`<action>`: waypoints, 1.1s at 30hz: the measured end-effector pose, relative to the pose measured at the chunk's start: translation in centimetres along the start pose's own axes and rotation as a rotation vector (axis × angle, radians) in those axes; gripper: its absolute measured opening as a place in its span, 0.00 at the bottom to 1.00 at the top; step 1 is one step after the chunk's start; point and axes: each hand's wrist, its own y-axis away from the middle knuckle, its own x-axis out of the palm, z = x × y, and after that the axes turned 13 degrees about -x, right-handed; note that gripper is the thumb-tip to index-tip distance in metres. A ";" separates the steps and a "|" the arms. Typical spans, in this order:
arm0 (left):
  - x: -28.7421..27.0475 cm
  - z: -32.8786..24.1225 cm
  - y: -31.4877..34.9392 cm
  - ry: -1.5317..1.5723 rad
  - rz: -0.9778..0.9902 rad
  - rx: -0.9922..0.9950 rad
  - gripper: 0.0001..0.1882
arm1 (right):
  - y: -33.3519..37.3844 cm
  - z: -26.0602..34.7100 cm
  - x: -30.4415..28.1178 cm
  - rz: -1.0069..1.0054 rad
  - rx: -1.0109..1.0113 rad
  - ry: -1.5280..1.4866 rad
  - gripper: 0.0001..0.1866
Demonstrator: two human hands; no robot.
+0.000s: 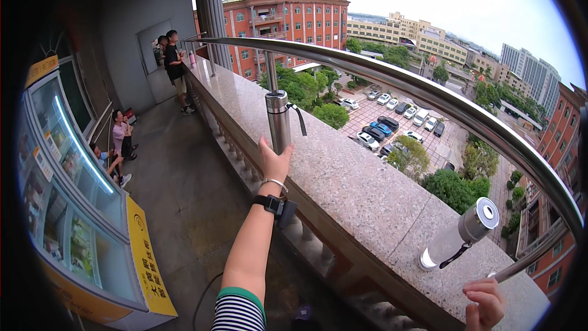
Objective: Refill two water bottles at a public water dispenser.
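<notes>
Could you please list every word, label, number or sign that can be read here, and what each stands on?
I'll leave wording uncopied; lettering stands here:
Yellow side panel of the glass-fronted cabinet: large dark characters, round mark.
Yellow header: small characters, too blurred.
White stickers: too small.
Steel bottle, clear bottle: none I can make out.

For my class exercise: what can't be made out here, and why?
In the head view:
Base of the silver flask: hidden by the left hand.
Arm beyond the right hand: cut off by the lower edge.
Far-left side of the cabinet: lost in the dark rim.
Number plate of the blue car: too small.
</notes>
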 end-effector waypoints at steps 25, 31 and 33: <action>-1.1 -0.3 -1.3 0.308 0.360 0.083 0.37 | -13.1 -4.3 21.0 0.100 0.185 -0.137 0.14; -7.3 -1.2 6.8 0.242 0.432 0.142 0.40 | -19.7 -4.6 26.1 0.170 -0.159 0.223 0.38; -8.8 -1.2 8.4 0.161 0.366 0.310 0.37 | -20.3 -4.1 27.2 0.219 -0.319 0.358 0.45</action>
